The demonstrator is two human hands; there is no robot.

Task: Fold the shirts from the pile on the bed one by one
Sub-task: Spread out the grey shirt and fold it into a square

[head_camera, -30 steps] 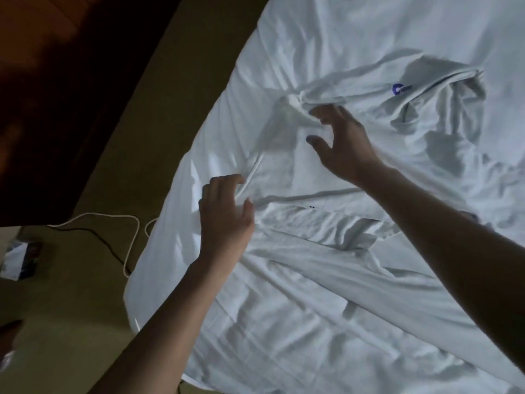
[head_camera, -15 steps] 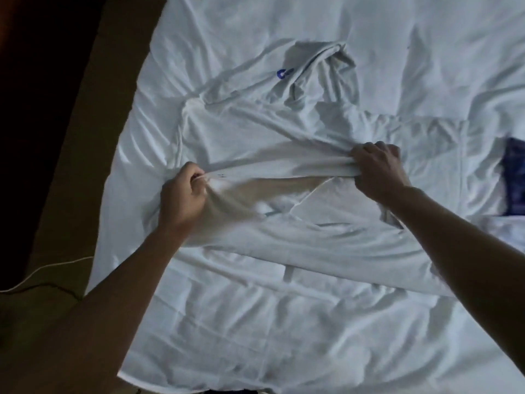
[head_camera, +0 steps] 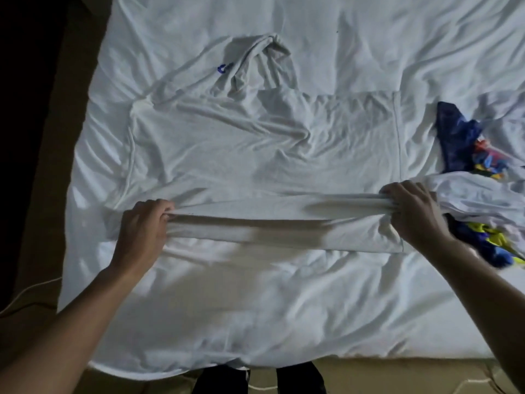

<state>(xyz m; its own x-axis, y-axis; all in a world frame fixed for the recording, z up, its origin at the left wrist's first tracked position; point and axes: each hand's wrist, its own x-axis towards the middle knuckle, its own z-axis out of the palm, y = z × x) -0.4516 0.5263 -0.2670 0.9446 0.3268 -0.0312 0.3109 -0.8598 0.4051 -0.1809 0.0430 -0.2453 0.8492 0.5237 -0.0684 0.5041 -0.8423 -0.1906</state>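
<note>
A white shirt [head_camera: 264,155] lies spread across the middle of the bed, and its near part is pinched up into a straight, taut ridge between a person's two hands. The left hand [head_camera: 143,223] grips the cloth at the shirt's left side, fingers curled tight round a bunch of fabric. The right hand [head_camera: 412,211] grips the other end of the ridge the same way, near the shirt's right edge.

A second earlier both hands hover open over a crumpled garment. Half a second earlier they clutch it much closer together. Now they are drawn well apart and the body of the shirt lies far flatter, which suggests the smoothing is nearly done and a first fold along that ridge is being set up.

One sleeve [head_camera: 264,61] remains twisted at the far side, beside a small blue logo [head_camera: 223,68], and probably needs straightening.

To the right waits the rest of the pile: a dark blue printed garment [head_camera: 457,137] and a white piece [head_camera: 477,191] just beside the right hand. A rumpled white sheet [head_camera: 284,308] covers the bed, and a cable [head_camera: 25,294] trails on the floor at left.
</note>
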